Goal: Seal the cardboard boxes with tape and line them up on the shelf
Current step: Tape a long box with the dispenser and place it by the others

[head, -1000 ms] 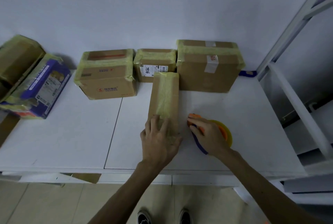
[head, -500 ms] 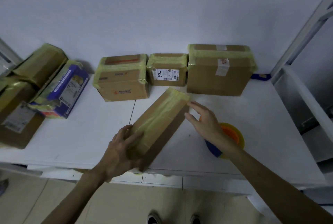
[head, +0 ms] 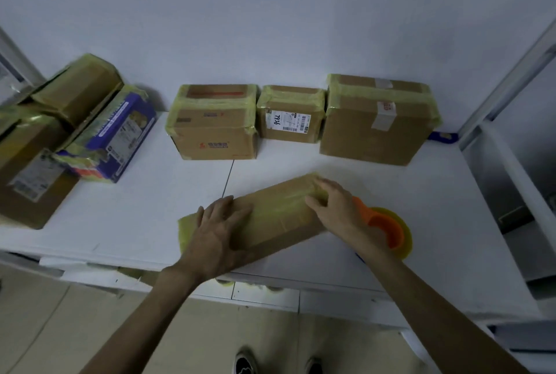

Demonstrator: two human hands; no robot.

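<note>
A long flat cardboard box wrapped in yellowish tape lies almost crosswise near the shelf's front edge. My left hand rests flat on its left part, fingers spread. My right hand grips its right end with curled fingers. Behind my right wrist lies the orange tape dispenser with a yellow roll. Three taped boxes stand in a row against the wall: a wide box, a small labelled box and a large box.
At the left lies a pile of taped boxes, among them a blue printed carton and a brown box hanging over the white shelf. A shelf upright rises at the right. A blue object lies behind the large box.
The long box has turned from lengthwise to nearly crosswise. My right hand left the tape dispenser and took the box's right end. My left hand stayed on the box's other end.
</note>
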